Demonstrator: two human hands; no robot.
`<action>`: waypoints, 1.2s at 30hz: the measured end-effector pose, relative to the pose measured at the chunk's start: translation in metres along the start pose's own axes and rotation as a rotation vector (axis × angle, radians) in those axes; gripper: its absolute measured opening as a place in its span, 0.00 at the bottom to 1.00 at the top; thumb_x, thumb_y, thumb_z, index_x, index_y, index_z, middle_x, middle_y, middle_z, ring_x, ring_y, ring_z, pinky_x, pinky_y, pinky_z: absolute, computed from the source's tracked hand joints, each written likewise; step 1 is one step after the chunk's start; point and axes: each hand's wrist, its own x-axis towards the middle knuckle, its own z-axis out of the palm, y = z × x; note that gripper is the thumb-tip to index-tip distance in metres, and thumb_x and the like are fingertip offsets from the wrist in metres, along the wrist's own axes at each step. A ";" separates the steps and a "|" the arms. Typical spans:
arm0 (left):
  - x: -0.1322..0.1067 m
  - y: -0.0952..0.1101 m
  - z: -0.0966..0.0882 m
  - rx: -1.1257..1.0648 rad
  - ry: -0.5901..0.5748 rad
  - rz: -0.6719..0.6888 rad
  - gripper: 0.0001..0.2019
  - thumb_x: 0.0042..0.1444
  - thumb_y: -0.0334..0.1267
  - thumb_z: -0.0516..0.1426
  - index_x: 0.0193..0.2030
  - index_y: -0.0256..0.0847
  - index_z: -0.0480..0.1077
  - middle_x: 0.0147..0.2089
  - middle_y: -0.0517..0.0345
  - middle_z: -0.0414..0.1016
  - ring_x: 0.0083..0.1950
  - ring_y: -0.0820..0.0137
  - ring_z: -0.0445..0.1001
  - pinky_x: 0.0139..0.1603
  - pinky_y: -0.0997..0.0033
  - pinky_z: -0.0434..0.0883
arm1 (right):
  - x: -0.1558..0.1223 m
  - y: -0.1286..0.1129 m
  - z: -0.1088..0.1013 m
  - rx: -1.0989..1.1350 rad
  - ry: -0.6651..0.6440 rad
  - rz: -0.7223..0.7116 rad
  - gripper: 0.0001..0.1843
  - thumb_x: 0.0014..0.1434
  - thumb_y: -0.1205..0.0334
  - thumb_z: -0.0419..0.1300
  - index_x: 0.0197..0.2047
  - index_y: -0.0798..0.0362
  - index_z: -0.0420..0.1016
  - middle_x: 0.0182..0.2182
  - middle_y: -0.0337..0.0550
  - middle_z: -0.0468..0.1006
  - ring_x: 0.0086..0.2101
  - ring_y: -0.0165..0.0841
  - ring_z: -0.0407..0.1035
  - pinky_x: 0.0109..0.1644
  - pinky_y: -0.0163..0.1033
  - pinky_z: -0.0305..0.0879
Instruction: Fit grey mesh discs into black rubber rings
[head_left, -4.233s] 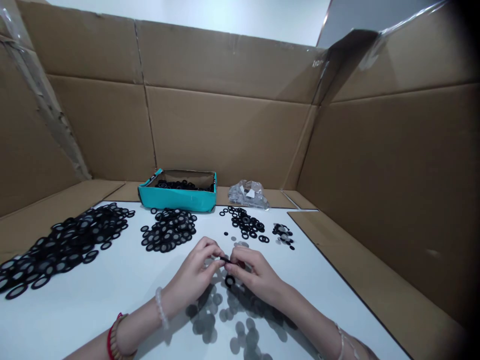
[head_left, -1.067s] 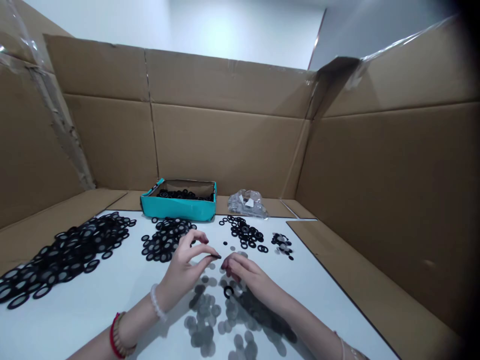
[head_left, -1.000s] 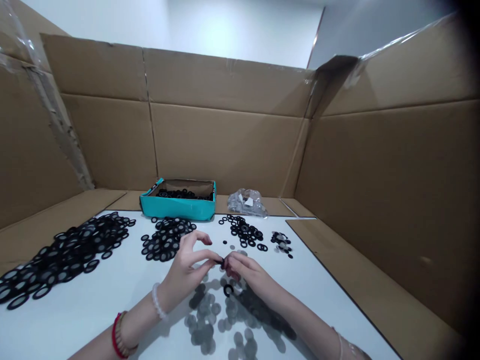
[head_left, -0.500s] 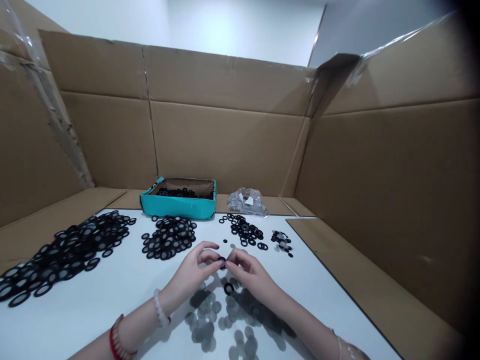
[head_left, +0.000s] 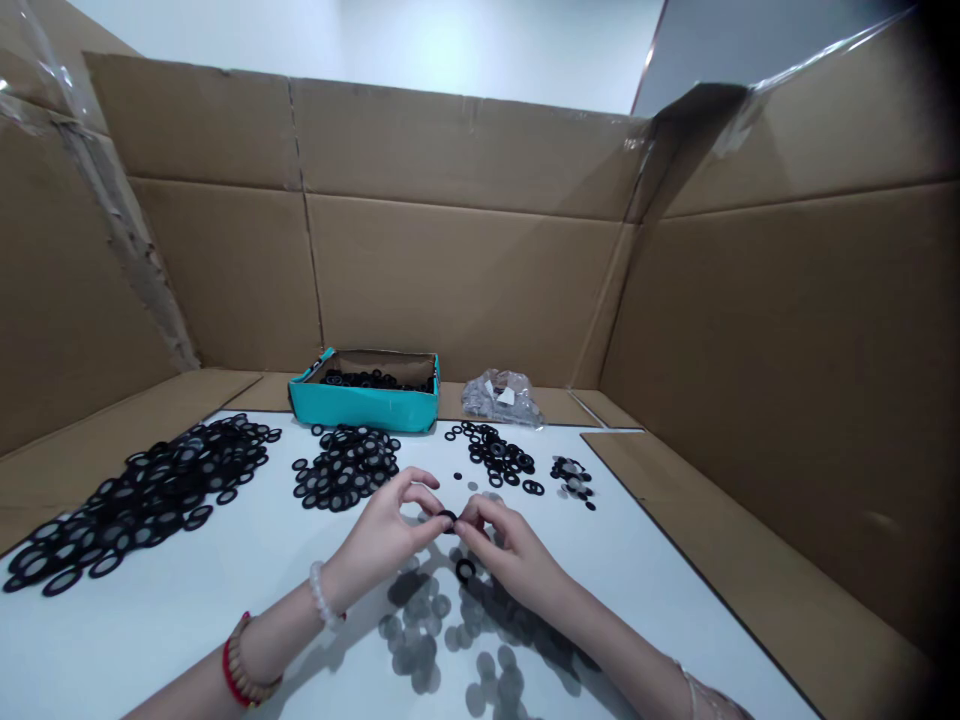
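Observation:
My left hand point(head_left: 382, 540) and my right hand point(head_left: 510, 555) meet fingertip to fingertip over the white table point(head_left: 187, 600). Together they pinch one small black ring point(head_left: 447, 517) between thumbs and forefingers. Just below them a loose black ring point(head_left: 465, 570) lies on the table. Several grey round discs point(head_left: 420, 630) are scattered under and in front of my wrists. A bead bracelet and a red cord sit on my left wrist.
A large heap of black rings point(head_left: 142, 490) spreads at the left. A smaller heap point(head_left: 345, 472) and two little clusters point(head_left: 499, 460) lie further back. A teal box point(head_left: 367, 395) holding rings and a clear plastic bag point(head_left: 501, 395) stand by the cardboard walls point(head_left: 465, 280).
My hands came together and stayed joined on the ring; my left fingers curled in closer. The view shifted slightly.

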 end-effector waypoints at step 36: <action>-0.001 0.005 0.001 -0.059 -0.214 -0.070 0.08 0.50 0.36 0.55 0.37 0.39 0.63 0.34 0.58 0.68 0.38 0.68 0.69 0.39 0.70 0.66 | -0.001 -0.005 -0.008 -0.118 -0.053 -0.093 0.15 0.63 0.60 0.52 0.25 0.54 0.60 0.23 0.33 0.65 0.28 0.27 0.56 0.40 0.35 0.49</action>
